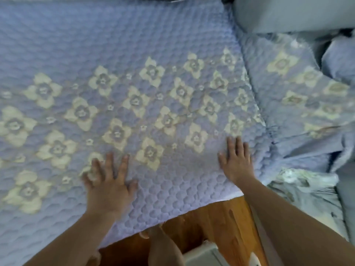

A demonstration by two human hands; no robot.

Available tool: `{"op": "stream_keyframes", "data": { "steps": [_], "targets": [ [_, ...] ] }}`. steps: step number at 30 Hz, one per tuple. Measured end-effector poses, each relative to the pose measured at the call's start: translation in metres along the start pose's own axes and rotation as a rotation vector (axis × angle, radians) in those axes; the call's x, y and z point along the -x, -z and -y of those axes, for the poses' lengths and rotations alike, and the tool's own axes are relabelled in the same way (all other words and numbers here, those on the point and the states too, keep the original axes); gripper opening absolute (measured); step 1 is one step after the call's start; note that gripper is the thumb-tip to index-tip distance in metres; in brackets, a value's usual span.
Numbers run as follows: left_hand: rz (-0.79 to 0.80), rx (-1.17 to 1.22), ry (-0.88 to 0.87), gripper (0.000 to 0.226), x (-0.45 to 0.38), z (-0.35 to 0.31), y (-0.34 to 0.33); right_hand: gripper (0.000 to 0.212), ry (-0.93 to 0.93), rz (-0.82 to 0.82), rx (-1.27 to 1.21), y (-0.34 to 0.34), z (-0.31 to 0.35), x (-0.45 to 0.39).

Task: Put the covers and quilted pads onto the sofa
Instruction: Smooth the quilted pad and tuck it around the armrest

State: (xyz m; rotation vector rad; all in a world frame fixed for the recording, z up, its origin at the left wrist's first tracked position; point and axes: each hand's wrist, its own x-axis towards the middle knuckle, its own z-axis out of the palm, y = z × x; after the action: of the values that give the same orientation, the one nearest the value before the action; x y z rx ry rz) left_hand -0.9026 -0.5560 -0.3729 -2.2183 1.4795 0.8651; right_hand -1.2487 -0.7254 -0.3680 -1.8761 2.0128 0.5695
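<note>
Both hands were laid flat, fingers spread: left hand (pixel 108 178) & right hand (pixel 235 159) pressed on quilted pad (pixel 134 77). Nothing was gripped.

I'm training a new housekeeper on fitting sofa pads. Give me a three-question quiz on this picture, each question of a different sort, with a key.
1. True or false: both hands lie flat, fingers straight, on the quilted pad.
2. Which hand is nearer the pad's corner beside the second quilted pad? A) left hand B) right hand
3. Fill in: below the pad's front edge shows a wooden ____.

Key:
1. True; neither hand has a grip on the fabric.
2. B
3. floor
</note>
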Motion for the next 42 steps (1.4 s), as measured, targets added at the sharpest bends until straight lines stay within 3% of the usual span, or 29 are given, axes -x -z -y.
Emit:
{"op": "stream_keyframes", "data": {
  "steps": [3,4,6,9,12,14,17,19,23,26,28,32,35,37,42],
  "targets": [
    [-0.089,-0.06,-0.136,0.077,-0.011,-0.03,0.024,0.066,-0.202,-0.202,-0.187,0.026,-0.017,-0.029],
    [-0.119,-0.08,-0.249,0.073,-0.018,-0.045,0.029,0.064,-0.256,-0.211,-0.224,0.033,-0.011,-0.037],
    [-0.124,-0.138,-0.444,0.065,-0.036,-0.075,0.035,0.065,-0.156,-0.095,-0.214,0.03,0.006,-0.04],
    [-0.017,-0.201,-0.408,0.066,-0.053,-0.106,0.035,0.063,0.004,-0.008,-0.204,0.015,0.008,-0.029],
    [0.04,-0.277,-0.339,0.07,-0.049,-0.12,0.043,0.054,-0.167,-0.183,-0.32,0.011,-0.026,0.003],
    [0.093,-0.282,-0.306,0.065,-0.049,-0.13,0.054,0.047,-0.414,-0.075,-0.396,0.001,-0.058,0.028],
    [0.168,-0.317,-0.266,0.055,-0.053,-0.145,0.068,0.05,-0.649,0.287,-0.588,-0.028,-0.108,0.05],
    [0.207,-0.327,-0.253,0.054,-0.056,-0.153,0.073,0.046,-0.669,0.303,-0.594,-0.033,-0.128,0.054],
    [0.188,-0.34,-0.219,0.046,-0.068,-0.168,0.075,0.032,-0.621,-0.074,-0.577,0.005,-0.126,0.034],
    [0.07,-0.328,-0.261,0.04,-0.076,-0.19,0.077,0.025,-0.358,-0.341,-0.42,0.033,-0.117,-0.016],
    [0.058,-0.291,-0.199,0.046,-0.08,-0.21,0.083,0.034,-0.166,-0.321,-0.375,0.048,-0.105,-0.055],
    [-0.108,-0.173,-0.021,0.056,-0.097,-0.244,0.101,0.055,0.218,-0.063,-0.236,0.083,-0.061,-0.132],
    [-0.074,0.023,0.03,0.062,-0.121,-0.25,0.114,0.06,0.423,0.031,-0.086,0.101,-0.011,-0.178],
    [-0.047,0.121,0.078,0.06,-0.148,-0.236,0.118,0.061,0.462,0.073,-0.013,0.105,0.02,-0.202],
    [-0.211,0.108,0.13,0.068,-0.229,-0.182,0.143,0.065,0.38,0.022,0.028,0.12,0.086,-0.263]
  ]
}}
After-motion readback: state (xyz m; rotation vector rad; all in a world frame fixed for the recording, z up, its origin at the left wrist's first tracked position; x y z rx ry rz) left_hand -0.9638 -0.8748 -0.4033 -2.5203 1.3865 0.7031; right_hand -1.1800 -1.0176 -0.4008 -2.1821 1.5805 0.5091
